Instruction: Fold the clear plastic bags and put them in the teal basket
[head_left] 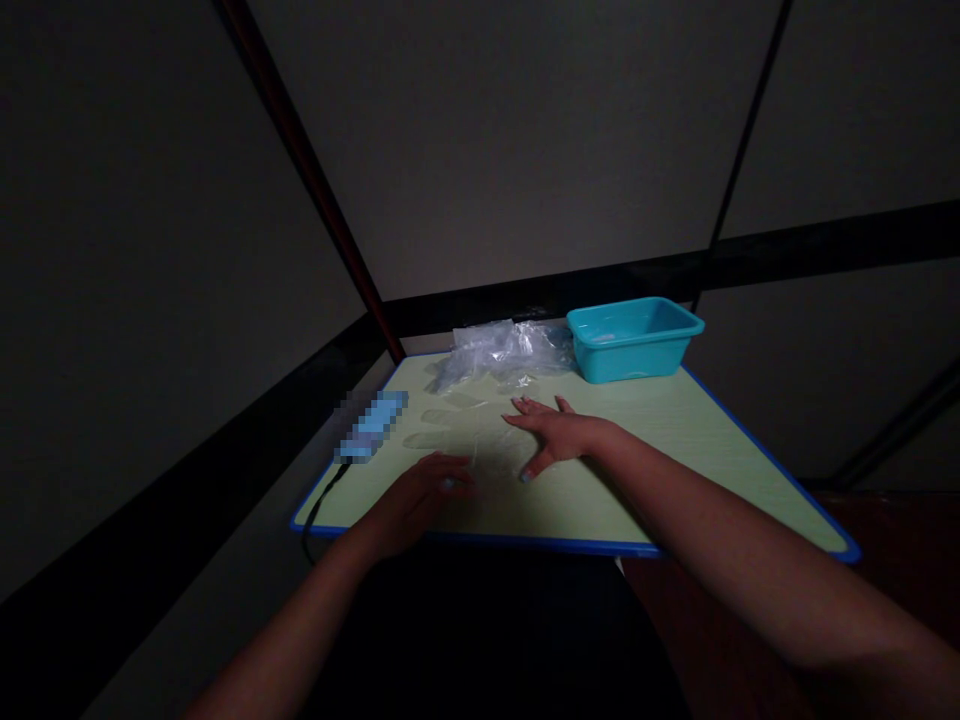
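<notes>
Apparently smoothing clear film (487, 436) between spread right grip (553, 432) and left grip (429, 488) of unclear closure, calling for light pressure.

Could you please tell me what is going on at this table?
A person has the right hand spread over a thin clear plastic piece with glove-like fingers, lying flat on the table. The left hand is at its near side; whether it touches is unclear. Behind lie crumpled clear plastic and, to the right, a turquoise basin.
</notes>
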